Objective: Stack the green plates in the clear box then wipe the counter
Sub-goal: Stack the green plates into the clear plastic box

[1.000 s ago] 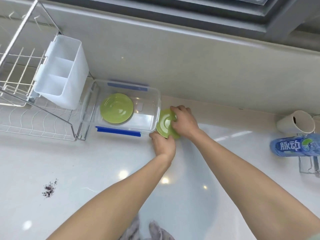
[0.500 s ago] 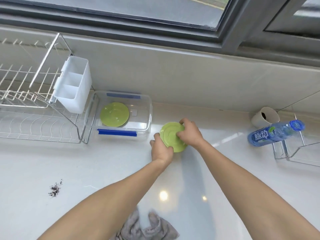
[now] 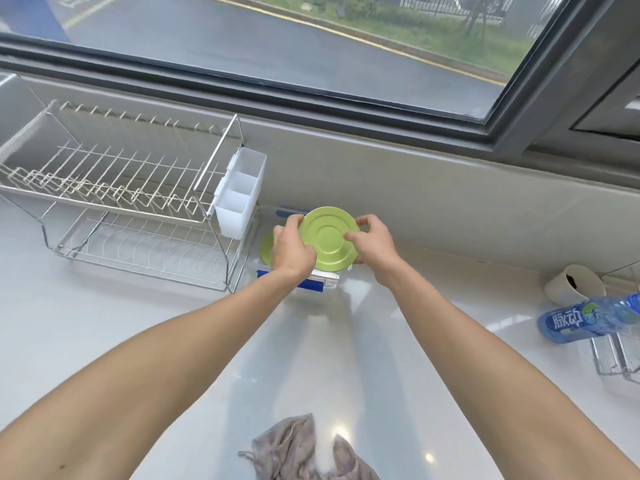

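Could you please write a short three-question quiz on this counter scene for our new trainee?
1. True or false: both hands grip the raised green plate.
2. Where does the second green plate lie? A) in the dish rack B) in the clear box C) on the cloth
3. Fill in: the crumpled cloth lies on the ____, nearest the camera.

Key: 1. True: the left hand and the right hand hold its opposite edges. 2. B, in the clear box. 3. Counter.
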